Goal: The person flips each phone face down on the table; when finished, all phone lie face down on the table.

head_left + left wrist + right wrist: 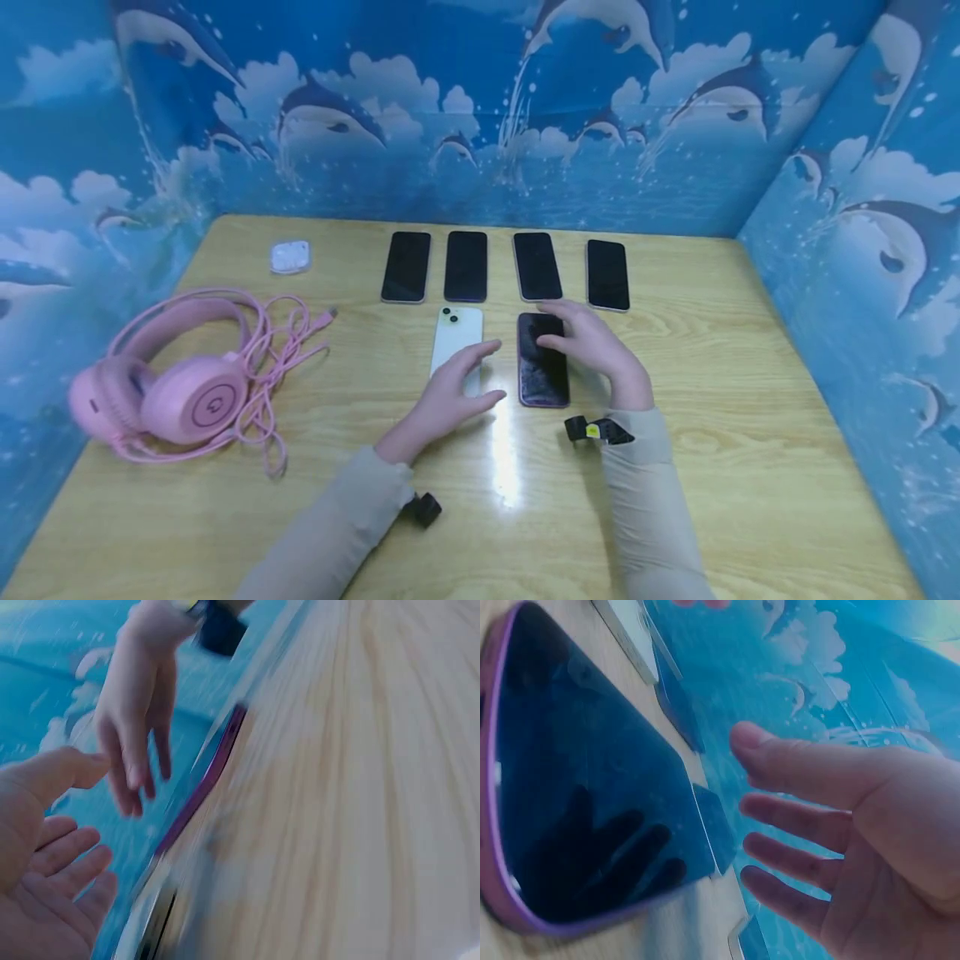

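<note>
Purple-edged phone (542, 360) lies screen-up mid-table, below a row of four dark phones (466, 266). Right hand (592, 350) hovers over it, fingers spread, gripping nothing. Left hand (455, 392) rests loosely open over the white phone (457, 335), which lies face-down. Pink headset (172, 392) sits well apart.

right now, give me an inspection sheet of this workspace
surface: wooden table, glare patch near the middle
job's things: white phone lying back up, purple phone lying screen up, side by side
clutter: row of four dark phones behind them; earbud case; pink headset at left
grippers: left hand open over the white phone; right hand open over the purple phone; contact unclear
cables: pink headset cord coiled loosely
surroundings: blue dolphin-print walls on three sides
</note>
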